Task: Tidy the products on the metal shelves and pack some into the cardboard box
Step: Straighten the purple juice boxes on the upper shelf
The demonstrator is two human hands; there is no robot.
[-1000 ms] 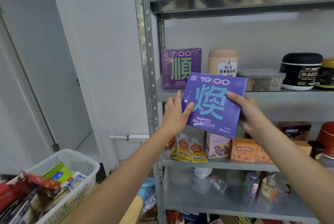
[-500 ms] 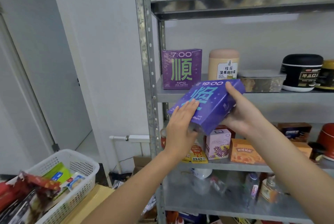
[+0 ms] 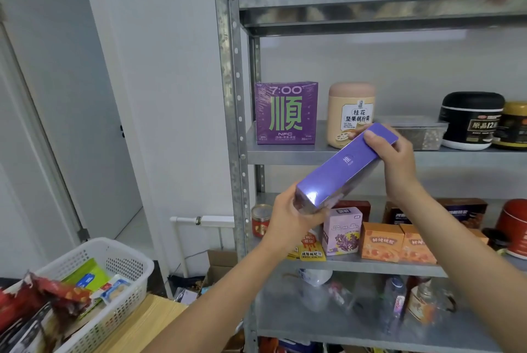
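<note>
Tilting before the metal shelves, the purple box is held in the air with its narrow face up and its low end to the left. The left hand grasps the lower end and the right hand grips the upper end.

Behind it on the shelf stand:
- a 7:00 box, also marked "NFC"
- a beige jar
- a clear tub of dark grains
- a black jar

On the shelf below sit a red can, a lilac carton and orange cartons. At lower left, a white basket holds snack packets.
</note>
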